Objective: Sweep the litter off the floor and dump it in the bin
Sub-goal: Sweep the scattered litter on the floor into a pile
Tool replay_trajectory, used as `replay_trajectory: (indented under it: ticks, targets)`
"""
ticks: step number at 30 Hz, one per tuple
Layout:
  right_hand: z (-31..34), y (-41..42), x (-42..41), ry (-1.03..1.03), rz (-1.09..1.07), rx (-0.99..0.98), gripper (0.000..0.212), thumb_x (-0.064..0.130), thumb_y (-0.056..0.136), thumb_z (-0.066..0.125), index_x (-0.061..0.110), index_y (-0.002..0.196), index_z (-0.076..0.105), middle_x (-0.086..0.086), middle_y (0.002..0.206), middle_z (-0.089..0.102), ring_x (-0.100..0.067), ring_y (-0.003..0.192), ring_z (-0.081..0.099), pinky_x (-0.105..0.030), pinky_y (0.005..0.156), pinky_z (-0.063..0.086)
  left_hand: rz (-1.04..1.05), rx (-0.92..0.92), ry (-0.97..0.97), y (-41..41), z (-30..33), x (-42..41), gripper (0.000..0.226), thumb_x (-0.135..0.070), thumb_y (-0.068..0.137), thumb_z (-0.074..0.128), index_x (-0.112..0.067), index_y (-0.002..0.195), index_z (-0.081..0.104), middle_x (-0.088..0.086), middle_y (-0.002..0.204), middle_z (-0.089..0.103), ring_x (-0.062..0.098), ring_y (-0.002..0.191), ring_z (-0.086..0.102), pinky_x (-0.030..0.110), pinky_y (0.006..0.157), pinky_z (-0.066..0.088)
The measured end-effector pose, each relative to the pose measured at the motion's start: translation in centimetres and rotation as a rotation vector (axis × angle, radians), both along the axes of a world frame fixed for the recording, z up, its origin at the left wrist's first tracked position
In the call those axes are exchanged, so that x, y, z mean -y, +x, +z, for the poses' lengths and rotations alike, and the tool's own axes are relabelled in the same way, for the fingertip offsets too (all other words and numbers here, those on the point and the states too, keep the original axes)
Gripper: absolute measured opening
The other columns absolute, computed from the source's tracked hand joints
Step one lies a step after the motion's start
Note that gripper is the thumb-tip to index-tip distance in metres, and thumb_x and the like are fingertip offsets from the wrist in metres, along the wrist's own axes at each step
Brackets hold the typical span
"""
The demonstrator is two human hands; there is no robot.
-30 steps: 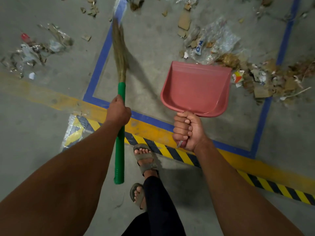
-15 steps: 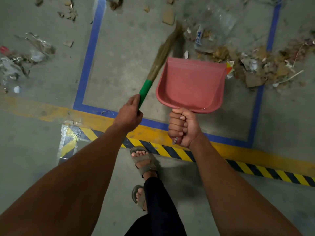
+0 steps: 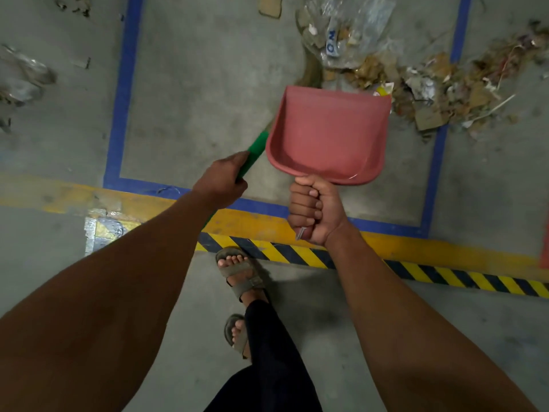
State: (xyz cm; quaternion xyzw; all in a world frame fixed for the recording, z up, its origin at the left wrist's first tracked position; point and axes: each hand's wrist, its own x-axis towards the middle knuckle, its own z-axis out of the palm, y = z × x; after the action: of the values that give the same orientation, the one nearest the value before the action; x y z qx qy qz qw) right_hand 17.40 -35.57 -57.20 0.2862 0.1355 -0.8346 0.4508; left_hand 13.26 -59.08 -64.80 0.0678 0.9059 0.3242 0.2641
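The only lettering that can be read stands on a white label inside a crumpled clear plastic bag, which lies on the floor at the far side, right of centre. The label carries blue capitals, seen turned on their side, that look like "W" and "O"; a possible further character is too blurred to tell. A small yellow scrap in the litter pile to the right may carry print, but it is too small to read.
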Motion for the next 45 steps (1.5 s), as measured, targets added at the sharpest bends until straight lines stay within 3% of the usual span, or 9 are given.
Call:
replay_trajectory:
  ticks: [4,7,12,16,22,27,34,40,45]
  targets:
    - [0.5,-0.3,-0.4,0.017,-0.002,0.007,0.041,0.022,0.098,0.039,0.025,0.058,0.038,0.012,0.042,0.018,-0.007,0.032,0.015,-0.020,0.033,0.020,0.034,-0.105,-0.033,0.7,0.5,1.2,0.074,-0.008,0.084,0.062,-0.009,0.155,0.040,0.018,0.149,0.053,0.043,0.119,0.059,0.045,0.094,0.051]
    - [0.8,-0.7,-0.1,0.029,-0.006,0.002,0.042,0.023,0.099,0.038,0.024,0.057,0.039,0.012,0.042,0.017,-0.007,0.032,0.015,-0.020,0.033,0.021,0.179,-0.149,-0.086,1.6,0.5,2.0,0.074,-0.008,0.089,0.062,-0.005,0.158,0.035,0.020,0.154,0.044,0.046,0.119,0.058,0.049,0.095,0.051]
    - [0.4,-1.5,0.6,0.032,0.001,-0.016,0.041,0.022,0.098,0.040,0.024,0.057,0.037,0.012,0.042,0.017,-0.007,0.032,0.015,-0.021,0.034,0.019,0.325,0.018,-0.217,0.2,-0.2,1.7,0.063,-0.013,0.093,0.058,-0.001,0.151,0.038,0.024,0.140,0.049,0.045,0.108,0.059,0.050,0.090,0.052]
    - [-0.2,-1.8,1.2,0.015,0.018,-0.019,0.039,0.021,0.097,0.042,0.025,0.059,0.036,0.012,0.042,0.019,-0.007,0.032,0.015,-0.021,0.034,0.020,0.181,0.109,-0.178,-1.7,-0.5,1.2,0.050,-0.015,0.089,0.063,-0.002,0.137,0.053,0.023,0.116,0.060,0.043,0.103,0.060,0.039,0.078,0.046]
    - [-0.1,-2.0,2.3,0.026,0.044,0.004,0.042,0.022,0.099,0.038,0.023,0.058,0.038,0.011,0.042,0.018,-0.007,0.032,0.015,-0.021,0.033,0.022,0.075,-0.013,0.007,-1.2,-0.3,2.0,0.073,-0.015,0.084,0.062,-0.004,0.154,0.044,0.022,0.142,0.056,0.043,0.120,0.059,0.042,0.098,0.049]
    - [0.5,-2.7,3.7,0.031,0.079,-0.002,0.043,0.022,0.099,0.037,0.023,0.057,0.040,0.011,0.042,0.019,-0.007,0.033,0.015,-0.021,0.033,0.024,0.267,-0.106,-0.016,1.4,0.6,3.2,0.071,-0.008,0.091,0.061,-0.002,0.157,0.036,0.020,0.151,0.046,0.043,0.121,0.056,0.046,0.097,0.049]
    - [0.0,-4.1,6.8,0.023,0.147,0.001,0.043,0.023,0.100,0.037,0.023,0.057,0.039,0.011,0.041,0.019,-0.007,0.033,0.016,-0.021,0.034,0.024,0.392,0.146,-0.071,1.1,-0.1,5.7,0.051,-0.014,0.091,0.065,-0.003,0.139,0.050,0.022,0.116,0.063,0.043,0.105,0.061,0.044,0.082,0.050]
    - [-1.0,-4.4,10.8,-0.024,0.241,0.026,0.040,0.023,0.097,0.042,0.023,0.057,0.039,0.010,0.040,0.021,-0.008,0.032,0.018,-0.022,0.036,0.019,0.377,0.084,0.118,2.9,-0.1,9.9,0.069,-0.013,0.091,0.066,-0.013,0.155,0.040,0.023,0.123,0.064,0.042,0.110,0.062,0.048,0.090,0.052]
    - [-0.7,-4.7,15.3,-0.026,0.280,0.025,0.038,0.022,0.095,0.048,0.026,0.060,0.033,0.011,0.040,0.023,-0.007,0.032,0.019,-0.022,0.038,0.017,0.467,0.007,0.078,4.6,0.7,13.8,0.073,-0.021,0.094,0.057,-0.014,0.160,0.026,0.023,0.126,0.053,0.048,0.106,0.058,0.053,0.085,0.050]
